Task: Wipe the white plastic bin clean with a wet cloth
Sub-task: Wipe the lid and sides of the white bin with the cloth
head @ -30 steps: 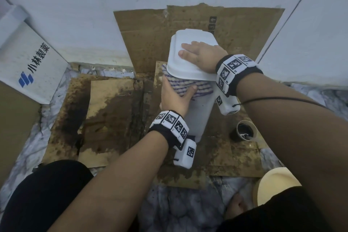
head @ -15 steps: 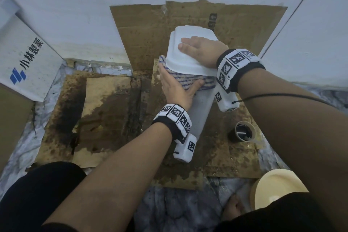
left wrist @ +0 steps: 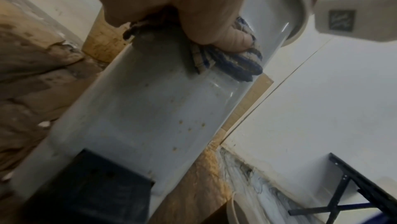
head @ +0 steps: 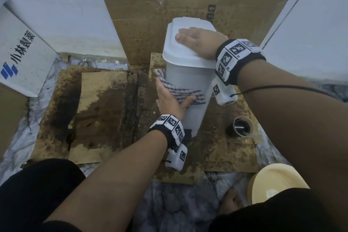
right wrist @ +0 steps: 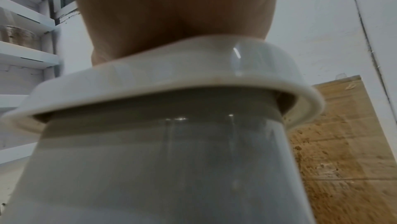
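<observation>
The white plastic bin [head: 194, 117] stands upright on wet cardboard, its lid [head: 180, 56] closed. My right hand [head: 195, 41] lies flat on the lid, fingers straight. My left hand [head: 167, 98] presses a blue-striped cloth [head: 194, 94] against the bin's front wall at mid height, thumb spread over it. In the left wrist view the thumb [left wrist: 234, 41] bears on the bunched cloth [left wrist: 234, 64], and small brown specks dot the bin [left wrist: 139, 117] below it. The right wrist view shows the palm [right wrist: 171, 15] on the lid's rim [right wrist: 171, 78]. A black pedal [head: 188, 134] sits at the bin's base.
Stained, soaked cardboard [head: 101, 111] covers the floor, and another sheet [head: 143, 22] leans on the wall behind the bin. A tape roll [head: 240, 126] lies right of the bin, a cream round tub [head: 275, 181] at the near right, a printed white box [head: 20, 56] at the left.
My left hand has slid the cloth down the bin's front, from just under the lid to mid height. The right hand has stayed flat on the lid.
</observation>
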Demonstrator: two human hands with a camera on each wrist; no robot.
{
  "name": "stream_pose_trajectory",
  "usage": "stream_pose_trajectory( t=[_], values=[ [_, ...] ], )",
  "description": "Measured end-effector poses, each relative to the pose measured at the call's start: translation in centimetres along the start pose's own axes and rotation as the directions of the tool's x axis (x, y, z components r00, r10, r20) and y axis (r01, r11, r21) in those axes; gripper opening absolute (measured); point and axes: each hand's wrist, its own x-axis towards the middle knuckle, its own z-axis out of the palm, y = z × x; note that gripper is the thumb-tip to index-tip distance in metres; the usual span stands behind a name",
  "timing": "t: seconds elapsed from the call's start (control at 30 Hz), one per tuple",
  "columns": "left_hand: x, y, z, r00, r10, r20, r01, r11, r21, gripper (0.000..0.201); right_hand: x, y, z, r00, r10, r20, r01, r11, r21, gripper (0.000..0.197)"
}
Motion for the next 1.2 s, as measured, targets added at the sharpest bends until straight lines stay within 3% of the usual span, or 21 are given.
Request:
stream_pose_trajectory(
  t=[0.27,0.63,1.0,1.07,1.2],
  values=[
    [-1.2,-3.1,0.6,0.991,-0.129,0.023,0.126,0.985,0.119,0.130,-0.3,-0.2,-0.2,1.000,-0.030,-0.007,0.030,1.000,0.001,0.059],
    [-2.9,-6.3,0.9,0.934,-0.345,0.088,0.318,0.920,0.231,0.131,0.2,0.3,0.1,0.999,-0.010,-0.042,0.012,0.999,0.049,0.061],
    [-3.7,-10.3,2.0,0.906,-0.407,0.116,0.404,0.914,0.044,0.131,0.5,0.4,1.0,0.987,0.071,-0.144,-0.064,0.997,0.051,0.058],
    [-3.9,-10.3,1.9,0.886,-0.443,0.137,0.445,0.895,0.017,0.128,0.3,0.3,1.2,0.978,0.083,-0.190,-0.076,0.996,0.049,0.056],
    [-4.3,-9.6,1.1,0.784,-0.584,0.212,0.599,0.801,-0.010,0.118,0.1,-0.1,1.3,0.965,0.114,-0.235,-0.109,0.993,0.035,0.056]
  ],
)
